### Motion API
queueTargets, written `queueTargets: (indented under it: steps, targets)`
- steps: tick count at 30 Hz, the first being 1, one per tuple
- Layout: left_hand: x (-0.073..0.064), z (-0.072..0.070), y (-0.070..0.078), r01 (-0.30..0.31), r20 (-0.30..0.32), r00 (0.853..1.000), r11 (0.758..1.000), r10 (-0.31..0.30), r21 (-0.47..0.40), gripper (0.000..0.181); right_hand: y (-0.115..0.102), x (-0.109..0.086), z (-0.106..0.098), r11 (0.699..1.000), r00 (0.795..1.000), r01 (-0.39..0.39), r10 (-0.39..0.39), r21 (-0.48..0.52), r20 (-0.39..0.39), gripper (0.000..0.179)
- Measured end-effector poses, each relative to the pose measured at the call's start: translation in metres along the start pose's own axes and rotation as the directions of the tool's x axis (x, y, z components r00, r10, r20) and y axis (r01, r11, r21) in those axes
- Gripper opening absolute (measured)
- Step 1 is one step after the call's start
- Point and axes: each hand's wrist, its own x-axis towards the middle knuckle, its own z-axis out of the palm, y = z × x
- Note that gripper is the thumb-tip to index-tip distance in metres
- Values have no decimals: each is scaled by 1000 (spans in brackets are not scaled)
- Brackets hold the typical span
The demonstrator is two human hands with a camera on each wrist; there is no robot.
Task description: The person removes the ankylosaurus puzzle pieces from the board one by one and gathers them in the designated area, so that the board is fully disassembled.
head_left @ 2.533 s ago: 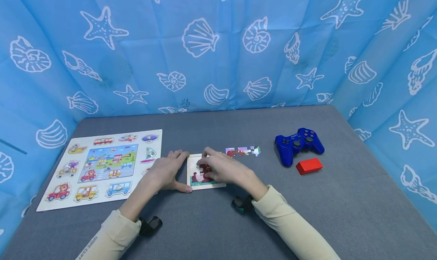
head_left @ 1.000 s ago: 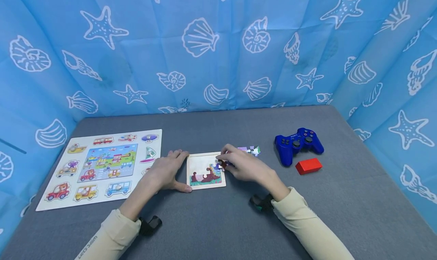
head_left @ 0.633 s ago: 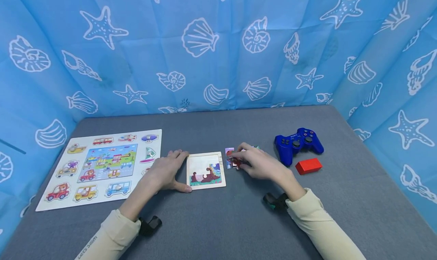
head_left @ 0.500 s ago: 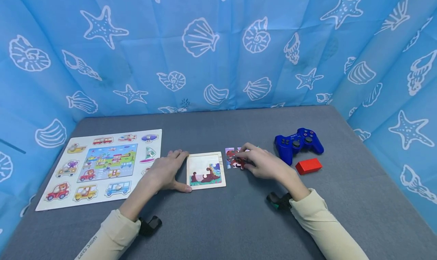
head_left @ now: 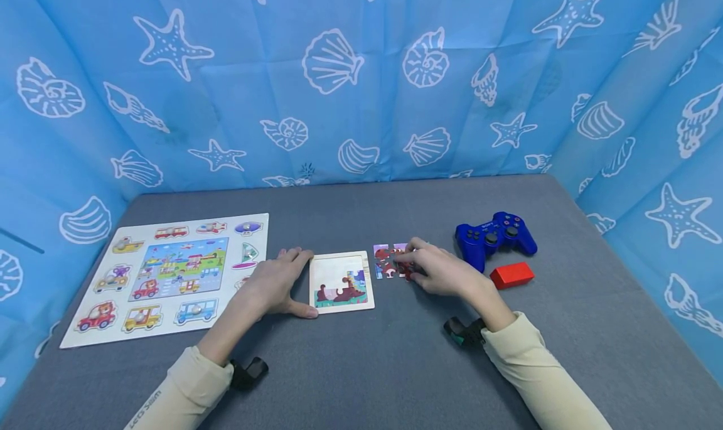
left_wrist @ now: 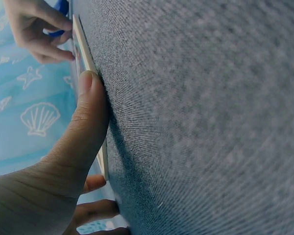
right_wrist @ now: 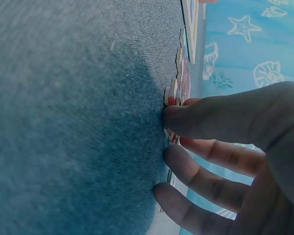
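My left hand (head_left: 279, 285) holds the left side of a square wooden puzzle frame (head_left: 369, 285), its thumb at the near corner and a finger at the far one. Joined puzzle pieces (head_left: 341, 295) with a brown animal picture fill the lower part of the frame; pale board (head_left: 336, 267) shows above. Just right of the frame, loose jigsaw pieces (head_left: 381, 253) lie on the table in rows. My right hand (head_left: 437, 270) pinches a reddish-brown jigsaw piece (head_left: 405, 270) low at the table, beside the others. In the right wrist view the thumb (right_wrist: 179, 121) touches the piece's edge.
A white knob puzzle board (head_left: 181, 279) with vehicle pictures lies to the left. On the right are a blue game controller (head_left: 491, 235) and a red block (head_left: 511, 275). A blue curtain (head_left: 361, 91) with white shells hangs behind the grey table (head_left: 361, 367).
My right hand has lifted a brown piece out of the frame and carried it right to the loose pieces on the table. My left hand has stayed at the frame.
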Motion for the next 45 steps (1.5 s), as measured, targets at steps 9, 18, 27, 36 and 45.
queueTargets:
  steps: [9,18,27,36,45]
  targets:
    - [0,0,0,-3,0,1000,1000,3,10,111,0,0,0,1000,1000,-20,20,7,14,45]
    - [0,0,1,-1,-3,1000,1000,1,1,111,1,-1,1,1000,1000,-18,18,12,8,44]
    - [1,0,1,11,8,1000,1000,-11,-1,112,-6,-3,0,999,998,2,1,40,-65,40]
    - [1,1,0,10,10,1000,1000,-10,-6,112,-20,2,3,998,995,49,-46,26,-91,39]
    - [1,0,0,3,5,1000,1000,-3,-4,112,-40,14,6,994,990,111,-110,9,-86,36]
